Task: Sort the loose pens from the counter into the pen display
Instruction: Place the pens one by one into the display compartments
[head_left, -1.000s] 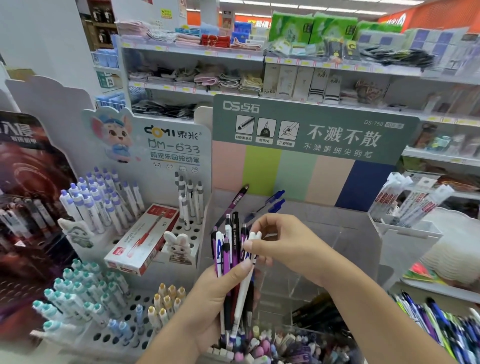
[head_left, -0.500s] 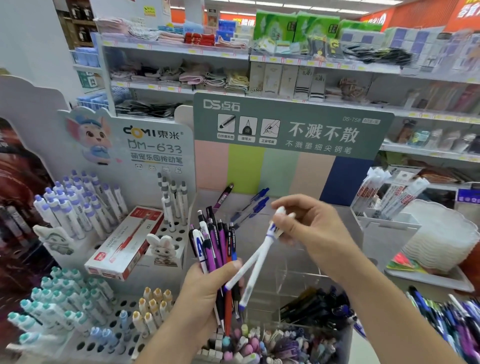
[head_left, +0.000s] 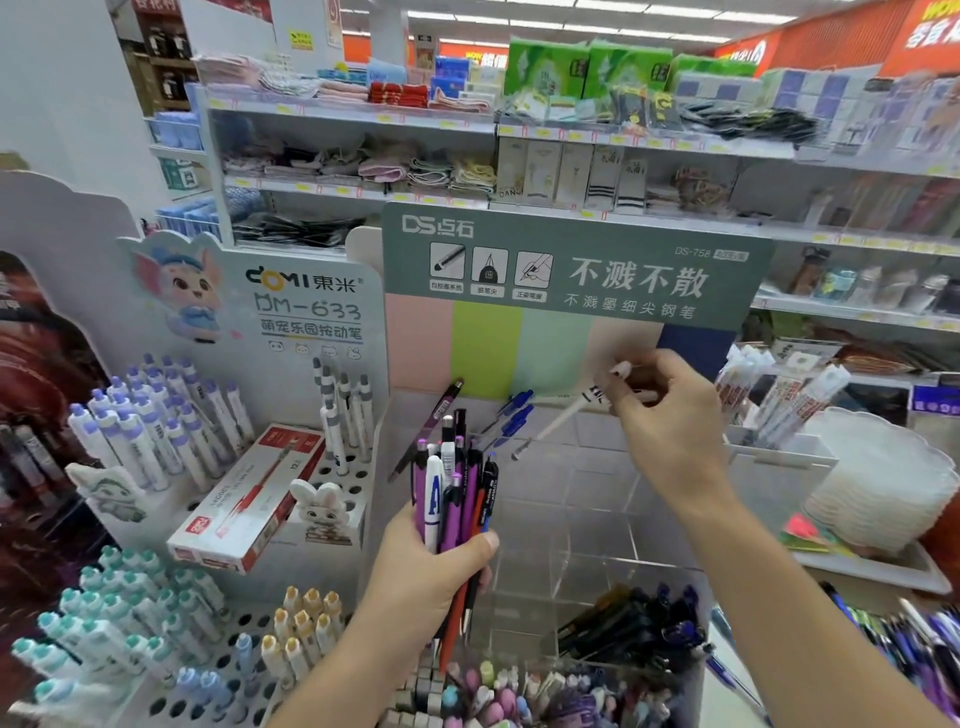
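Note:
My left hand (head_left: 431, 577) grips a bundle of pens (head_left: 454, 493), purple, white, black and red, held upright in front of the clear acrylic pen display (head_left: 597, 499). My right hand (head_left: 665, 415) pinches two white pens (head_left: 563, 415) by their upper ends and holds them tip-down over the display's back row. Two blue pens (head_left: 511, 415) and a dark purple pen (head_left: 434, 415) lean in the back compartments. Dark pens (head_left: 639, 623) lie in a front compartment.
A white peg rack (head_left: 332, 478) on the left carries purple-capped, teal-capped and yellow-capped pens and a red pen box (head_left: 254, 499). A green sign board (head_left: 571, 270) backs the display. A white pen holder (head_left: 779, 452) and plates stand right; loose pens lie bottom right.
My right hand pulled two white pens out of the bundle in my left hand and carried them up and to the right, over the display's back row. The view moved closer.

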